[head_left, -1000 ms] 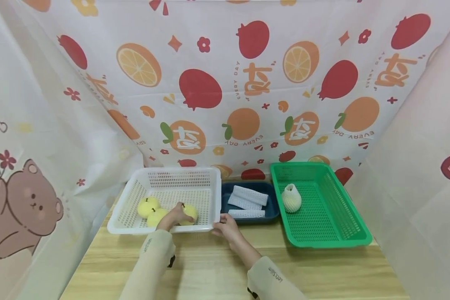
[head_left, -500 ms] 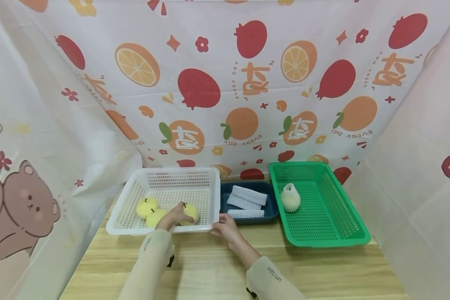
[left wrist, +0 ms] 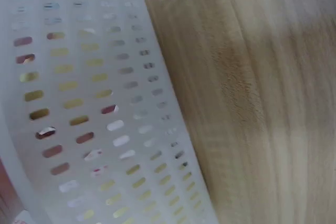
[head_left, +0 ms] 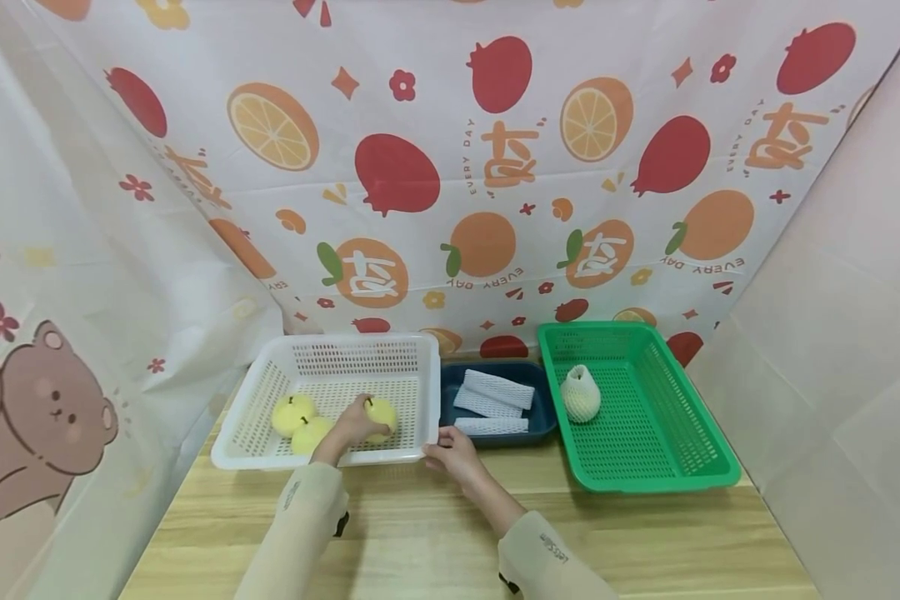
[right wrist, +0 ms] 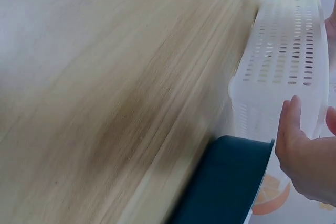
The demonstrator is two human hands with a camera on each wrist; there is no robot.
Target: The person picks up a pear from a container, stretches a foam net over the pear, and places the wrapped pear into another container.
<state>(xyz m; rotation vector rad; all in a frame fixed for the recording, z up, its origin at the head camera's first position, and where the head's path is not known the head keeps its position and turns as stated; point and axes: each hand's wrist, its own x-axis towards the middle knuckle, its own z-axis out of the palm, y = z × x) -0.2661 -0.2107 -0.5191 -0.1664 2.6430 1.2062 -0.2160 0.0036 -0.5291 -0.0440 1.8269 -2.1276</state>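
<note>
In the head view my left hand [head_left: 356, 422] grips a pale yellow pear [head_left: 382, 421] in the white basket [head_left: 431, 392], fingers over its top and thumb at its near side. Two more yellow pears [head_left: 292, 414] lie to the left of that hand. My right hand [head_left: 453, 456] holds the basket's near right corner. In the right wrist view, that hand's fingers [right wrist: 290, 121] lie along the outer wall, with the thumb near the rim. The left wrist view shows the basket's slotted front wall [left wrist: 97, 108] with yellow showing through; the left hand is out of that view.
A dark blue tray [head_left: 543, 417] with several white foam net sleeves [head_left: 498, 390] stands right of the white basket. Beyond it is a green basket [head_left: 708, 417] holding one fruit in a foam net [head_left: 581, 396]. A printed curtain [head_left: 435, 275] hangs behind the wooden table [head_left: 420, 533].
My left hand and the gripped pear have shifted slightly up and away from the basket's front rim. My right hand stays at the corner. The head view has moved a little.
</note>
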